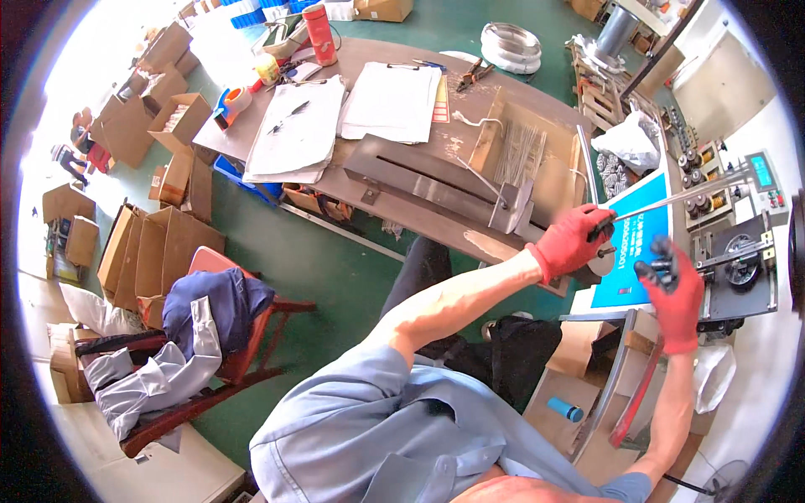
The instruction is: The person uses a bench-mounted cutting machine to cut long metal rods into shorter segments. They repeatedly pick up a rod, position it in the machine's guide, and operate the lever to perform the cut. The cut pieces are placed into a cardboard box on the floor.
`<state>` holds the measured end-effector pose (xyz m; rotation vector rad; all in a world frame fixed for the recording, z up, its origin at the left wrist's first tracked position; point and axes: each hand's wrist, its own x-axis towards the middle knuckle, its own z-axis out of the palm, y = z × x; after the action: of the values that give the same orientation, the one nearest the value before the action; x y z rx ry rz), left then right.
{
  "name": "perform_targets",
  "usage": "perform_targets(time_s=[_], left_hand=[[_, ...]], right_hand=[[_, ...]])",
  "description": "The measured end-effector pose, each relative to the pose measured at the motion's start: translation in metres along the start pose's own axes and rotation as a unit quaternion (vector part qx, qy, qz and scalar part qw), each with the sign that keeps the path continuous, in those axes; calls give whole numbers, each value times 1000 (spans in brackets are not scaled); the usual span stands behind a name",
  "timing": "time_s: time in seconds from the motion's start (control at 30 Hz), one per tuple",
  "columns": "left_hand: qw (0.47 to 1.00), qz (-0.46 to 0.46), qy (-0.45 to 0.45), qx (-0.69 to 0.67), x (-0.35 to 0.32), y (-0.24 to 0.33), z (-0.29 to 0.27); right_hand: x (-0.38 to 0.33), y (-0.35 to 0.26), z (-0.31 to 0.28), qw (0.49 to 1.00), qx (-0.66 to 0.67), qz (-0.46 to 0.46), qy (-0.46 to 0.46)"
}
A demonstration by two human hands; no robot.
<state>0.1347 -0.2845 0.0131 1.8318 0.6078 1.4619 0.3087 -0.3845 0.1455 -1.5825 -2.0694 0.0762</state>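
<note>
My left hand [572,244], in a red glove with black fingertips, is closed around the near end of a thin metal rod [671,201]. The rod slants up to the right, toward a machine with a small display [760,171]. Lower and to the right is my right hand [677,300], gloved the same way, its black fingertips bent but apart with nothing visible between them. Beside it is a black machine plate with a round part [741,260]. Behind both hands lies a bright blue printed sheet [641,239].
A long dark metal block [428,180] and a wooden tray of thin wires [521,151] sit on the table, with papers [390,101], pliers [475,74] and a red cylinder [319,35]. A chair with clothes [210,318] and cardboard boxes [168,251] stand left.
</note>
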Motion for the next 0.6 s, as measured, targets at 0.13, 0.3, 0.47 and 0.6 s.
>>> perform_targets(time_s=[0.13, 0.3, 0.47, 0.6], left_hand=[[998, 2, 20, -56, 3, -5, -3], [995, -20, 23, -93, -7, -24, 10], [997, -55, -20, -53, -13, -40, 9], [993, -78, -81, 27, -8, -44, -1]], right_hand=[[46, 36, -4, 868, 464, 175, 23], [74, 67, -33, 985, 145, 8, 93], [89, 34, -40, 982, -63, -104, 141], [102, 50, -53, 980, -28, -118, 160]])
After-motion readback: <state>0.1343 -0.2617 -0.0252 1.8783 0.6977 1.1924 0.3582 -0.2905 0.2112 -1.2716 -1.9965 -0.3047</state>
